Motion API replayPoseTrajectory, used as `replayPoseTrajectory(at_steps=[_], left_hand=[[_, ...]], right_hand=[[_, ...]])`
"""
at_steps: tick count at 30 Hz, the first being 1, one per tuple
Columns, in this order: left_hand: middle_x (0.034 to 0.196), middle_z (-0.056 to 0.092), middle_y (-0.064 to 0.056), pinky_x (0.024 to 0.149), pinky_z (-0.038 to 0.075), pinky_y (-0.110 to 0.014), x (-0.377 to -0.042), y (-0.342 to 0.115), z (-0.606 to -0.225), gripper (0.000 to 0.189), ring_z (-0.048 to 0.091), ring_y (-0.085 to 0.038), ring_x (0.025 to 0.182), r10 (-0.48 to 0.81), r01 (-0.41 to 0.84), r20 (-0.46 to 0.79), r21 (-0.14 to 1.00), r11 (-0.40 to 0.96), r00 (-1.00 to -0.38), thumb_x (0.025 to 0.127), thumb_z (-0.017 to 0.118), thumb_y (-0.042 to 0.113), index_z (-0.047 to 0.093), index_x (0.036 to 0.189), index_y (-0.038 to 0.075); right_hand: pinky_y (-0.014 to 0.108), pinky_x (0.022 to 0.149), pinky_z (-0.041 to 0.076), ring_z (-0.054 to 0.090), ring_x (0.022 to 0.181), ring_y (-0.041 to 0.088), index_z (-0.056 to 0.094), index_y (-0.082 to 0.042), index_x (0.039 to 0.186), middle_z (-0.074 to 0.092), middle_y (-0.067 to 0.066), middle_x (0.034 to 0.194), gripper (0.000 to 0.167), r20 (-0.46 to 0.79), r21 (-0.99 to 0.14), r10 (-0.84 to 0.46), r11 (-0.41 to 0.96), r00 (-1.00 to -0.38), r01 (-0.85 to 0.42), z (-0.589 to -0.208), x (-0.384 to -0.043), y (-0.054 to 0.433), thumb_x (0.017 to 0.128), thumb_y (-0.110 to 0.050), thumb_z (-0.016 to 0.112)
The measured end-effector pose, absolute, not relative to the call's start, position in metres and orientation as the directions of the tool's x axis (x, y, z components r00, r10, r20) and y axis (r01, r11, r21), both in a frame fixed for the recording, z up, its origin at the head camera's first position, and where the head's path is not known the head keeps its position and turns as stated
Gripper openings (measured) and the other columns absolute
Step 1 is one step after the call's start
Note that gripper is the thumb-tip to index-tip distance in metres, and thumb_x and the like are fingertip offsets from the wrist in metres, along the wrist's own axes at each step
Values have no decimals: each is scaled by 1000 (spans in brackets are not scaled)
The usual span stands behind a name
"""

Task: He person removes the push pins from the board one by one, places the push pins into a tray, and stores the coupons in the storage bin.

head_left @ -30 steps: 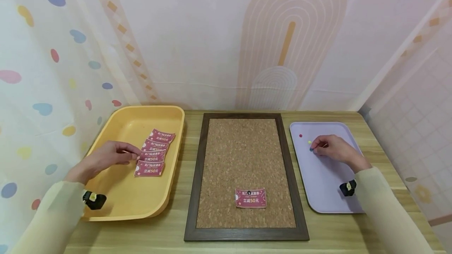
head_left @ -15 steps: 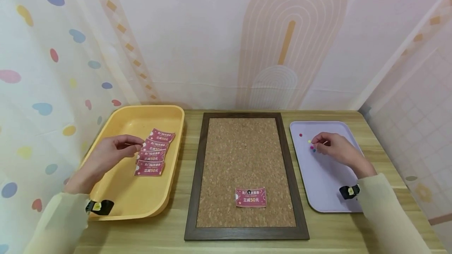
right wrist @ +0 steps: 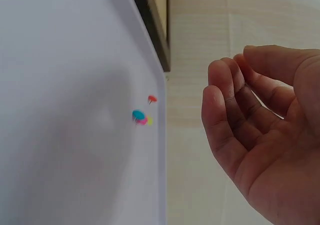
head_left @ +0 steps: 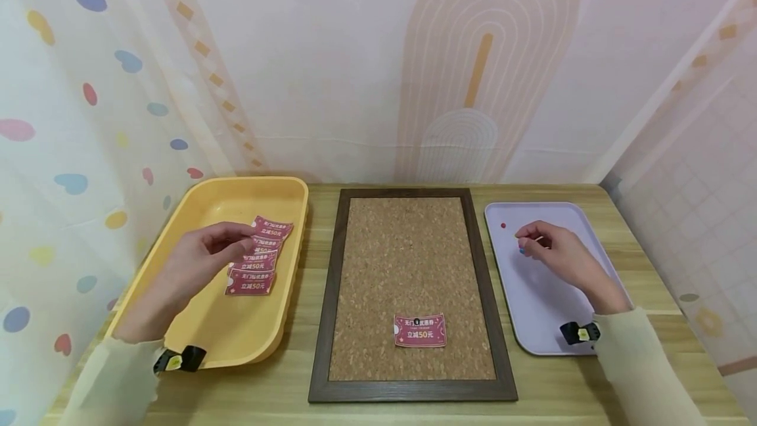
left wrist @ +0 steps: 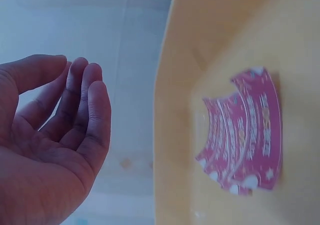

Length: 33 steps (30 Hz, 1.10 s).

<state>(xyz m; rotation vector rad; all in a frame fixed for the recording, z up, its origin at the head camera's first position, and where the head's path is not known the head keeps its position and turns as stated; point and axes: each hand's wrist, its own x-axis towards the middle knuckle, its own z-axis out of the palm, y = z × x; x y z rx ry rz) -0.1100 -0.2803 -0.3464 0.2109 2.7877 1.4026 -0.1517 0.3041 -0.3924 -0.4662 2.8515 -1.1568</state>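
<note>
My left hand (head_left: 204, 252) hovers over the yellow tray (head_left: 230, 340), its fingers loosely bent and nothing visible between them. Below its fingertips lie several overlapping pink coupons (left wrist: 250, 135), partly covered by the hand in the head view. Above the lilac tray (head_left: 550, 327), my right hand (head_left: 562, 255) has relaxed, bent fingers, with thumb and forefinger tips close together and no object seen there. Near it on that tray are a blue push pin (right wrist: 138, 115), a pink pin (right wrist: 143, 121), a yellow pin (right wrist: 150, 120) and a red pin (right wrist: 152, 99).
Between the trays lies a dark-framed cork board (head_left: 408, 255). One pink coupon (head_left: 420, 335) is on its lower part, with a black pin (head_left: 416, 322) through its top edge. A patterned curtain (head_left: 331, 84) hangs behind the wooden table (head_left: 319, 215).
My left hand has shifted right and away from me, from the coupons' left edge to over them. The right hand has stayed over the pins with only a slight shift. The coupons look unmoved.
</note>
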Motion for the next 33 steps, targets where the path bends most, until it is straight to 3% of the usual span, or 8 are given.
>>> replayPoseTrajectory(at_steps=[3,9,14,20,24,33], left_hand=[[107,74,-3,77,53,-18,-105,-269,-343,29,67,-8,89,134,136,69,800,585,-988,103,67,23,69,125,4],[103,74,1,75,55,-20,-98,-247,-344,23,69,-8,86,146,189,131,824,533,-981,103,67,18,70,120,4],[103,74,-6,73,57,-23,-94,-229,-347,18,70,-12,86,175,224,156,838,498,-972,101,66,10,70,118,3],[102,74,-10,66,55,-27,-86,-209,-348,20,69,-18,87,204,221,137,846,485,-969,101,68,12,70,119,6],[103,74,-8,75,55,-25,-84,-196,-351,18,70,-16,88,234,247,150,847,471,-961,101,68,11,71,117,5],[103,74,-4,74,56,-28,-83,-168,-365,17,67,-16,86,302,245,109,854,459,-947,100,70,17,73,115,10]], right_hand=[[26,67,49,61,77,14,68,4,111,67,6,85,17,118,-692,-280,664,-953,-281,-391,-147,299,103,-10,63],[25,66,48,61,75,13,69,1,108,67,5,83,12,168,-704,-279,638,-945,-313,-388,-141,288,102,-8,64],[24,65,48,61,74,12,70,-2,106,68,3,82,9,197,-707,-280,623,-939,-334,-385,-135,278,101,-8,66],[24,66,49,61,76,10,70,-3,106,67,1,84,8,213,-719,-301,597,-930,-357,-382,-127,266,101,-6,66],[25,65,49,59,75,10,70,-1,107,68,1,86,9,224,-724,-328,575,-918,-382,-382,-123,257,101,-6,66],[26,65,49,58,76,9,70,-6,105,67,-4,87,7,208,-735,-414,531,-886,-421,-387,-114,234,102,-9,65]])
